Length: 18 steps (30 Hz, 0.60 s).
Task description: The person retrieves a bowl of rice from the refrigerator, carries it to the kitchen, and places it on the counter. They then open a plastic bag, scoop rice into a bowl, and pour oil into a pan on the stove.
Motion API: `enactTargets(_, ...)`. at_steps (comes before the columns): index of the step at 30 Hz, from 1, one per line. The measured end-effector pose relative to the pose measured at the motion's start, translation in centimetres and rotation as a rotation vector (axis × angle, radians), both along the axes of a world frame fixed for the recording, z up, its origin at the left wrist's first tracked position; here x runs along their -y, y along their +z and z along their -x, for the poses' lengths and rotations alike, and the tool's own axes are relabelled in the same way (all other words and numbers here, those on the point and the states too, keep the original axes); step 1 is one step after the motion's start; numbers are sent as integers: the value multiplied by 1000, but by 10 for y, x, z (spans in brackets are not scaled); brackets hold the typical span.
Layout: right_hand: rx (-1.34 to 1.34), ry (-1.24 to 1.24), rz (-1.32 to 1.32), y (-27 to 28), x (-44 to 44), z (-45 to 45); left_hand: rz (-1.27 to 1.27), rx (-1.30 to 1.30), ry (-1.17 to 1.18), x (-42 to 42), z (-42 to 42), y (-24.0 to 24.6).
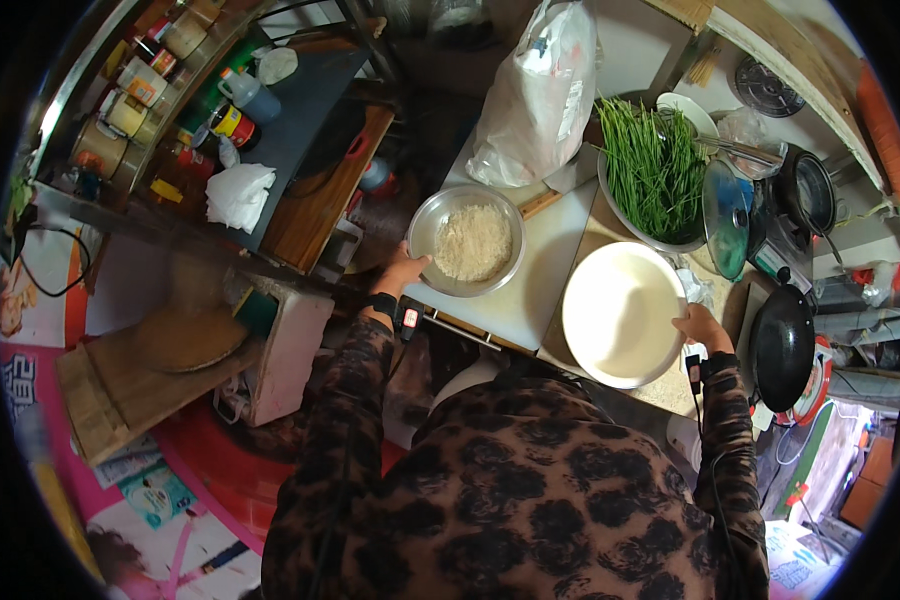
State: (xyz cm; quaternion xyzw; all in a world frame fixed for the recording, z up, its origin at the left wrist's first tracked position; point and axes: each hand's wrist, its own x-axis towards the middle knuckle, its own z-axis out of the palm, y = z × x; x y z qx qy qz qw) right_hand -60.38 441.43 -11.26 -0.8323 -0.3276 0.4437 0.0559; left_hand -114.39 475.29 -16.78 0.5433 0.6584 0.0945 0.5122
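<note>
My left hand grips the left rim of a shiny metal bowl. Pale grains that look like uncooked rice lie in that bowl, which is over a white cutting board. On the other side, my right hand holds the right rim of a large white basin. Its inside is brightly lit, and I see no solid food in it. Behind the board's far part, a knife with a wooden handle lies partly hidden beside the metal bowl.
A stuffed white plastic bag stands behind the board. Long green vegetable stalks fill a metal basin at the back right, near a glass lid. A black wok sits far right. Jars and bottles line the left shelves.
</note>
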Motion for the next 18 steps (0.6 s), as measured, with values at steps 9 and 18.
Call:
enactTargets(9,339,381,-654,15,-193,138,118,194,35,26,25,2)
enactTargets(18,52,294,-510,-101,-325,203,140,148,-172,29,28,15)
